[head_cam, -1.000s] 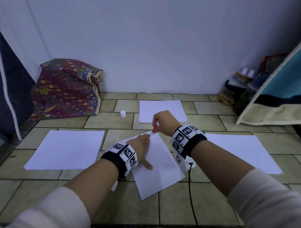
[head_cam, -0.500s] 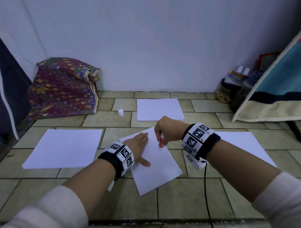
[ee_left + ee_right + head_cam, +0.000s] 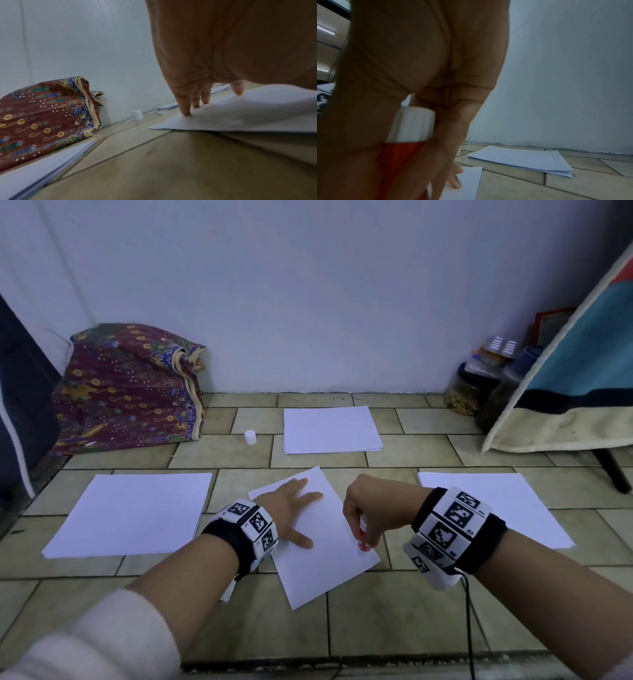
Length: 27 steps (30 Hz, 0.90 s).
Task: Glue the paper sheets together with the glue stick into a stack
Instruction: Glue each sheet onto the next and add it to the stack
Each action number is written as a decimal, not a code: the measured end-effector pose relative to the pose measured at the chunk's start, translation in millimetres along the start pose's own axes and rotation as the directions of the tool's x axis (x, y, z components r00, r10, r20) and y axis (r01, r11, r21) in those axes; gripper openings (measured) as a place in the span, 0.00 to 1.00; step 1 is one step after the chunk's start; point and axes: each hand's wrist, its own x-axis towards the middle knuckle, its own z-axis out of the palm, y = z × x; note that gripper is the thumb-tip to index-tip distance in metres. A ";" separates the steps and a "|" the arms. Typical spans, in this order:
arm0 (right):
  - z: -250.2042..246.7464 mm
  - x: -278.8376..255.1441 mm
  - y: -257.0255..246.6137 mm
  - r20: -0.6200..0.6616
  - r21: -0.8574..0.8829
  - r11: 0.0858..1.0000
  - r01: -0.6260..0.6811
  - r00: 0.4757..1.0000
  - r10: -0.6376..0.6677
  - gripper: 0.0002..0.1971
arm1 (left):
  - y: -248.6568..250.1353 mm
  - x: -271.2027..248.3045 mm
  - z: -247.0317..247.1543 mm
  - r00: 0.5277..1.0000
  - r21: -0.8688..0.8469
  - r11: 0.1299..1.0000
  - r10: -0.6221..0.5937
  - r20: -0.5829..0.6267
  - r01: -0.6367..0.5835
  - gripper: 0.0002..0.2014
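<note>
I see the glue stick (image 3: pixel 363 537) upright, its tip on the near right edge of the tilted sheet (image 3: pixel 325 563) lying centre floor. My right hand (image 3: pixel 373 508) curls its fingers around it. My left hand (image 3: pixel 291 508) presses spread, straight fingers (image 3: pixel 186 108) flat on the sheet's left half.

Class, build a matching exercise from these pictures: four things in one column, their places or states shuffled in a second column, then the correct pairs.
Things:
1. red glue stick
2. small white cap
3. slanted white paper sheet
4. patterned maroon cloth bundle

Places or states:
A. stands alone on the floor tiles
B. leans against the wall, far left
C. gripped in the right hand
D. pressed flat under the left hand

Pairs: 1-C, 2-A, 3-D, 4-B
</note>
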 end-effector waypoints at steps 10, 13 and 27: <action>-31.5 -18.4 42.3 -0.280 0.209 0.967 -0.145 0.939 0.201 0.16 | 11.2 -3.8 -8.3 0.979 0.192 0.981 0.010 -0.203 0.030 0.46; -35.2 -13.6 60.8 -0.389 0.542 0.836 -0.091 0.854 0.345 0.11 | 16.2 -1.1 -6.6 0.968 0.136 0.972 0.210 -0.138 -0.191 0.35; -15.6 46.4 53.5 -0.489 0.548 0.829 -0.110 0.762 0.425 0.08 | 21.8 5.7 -17.2 0.989 0.097 0.995 -0.006 -0.145 0.020 0.31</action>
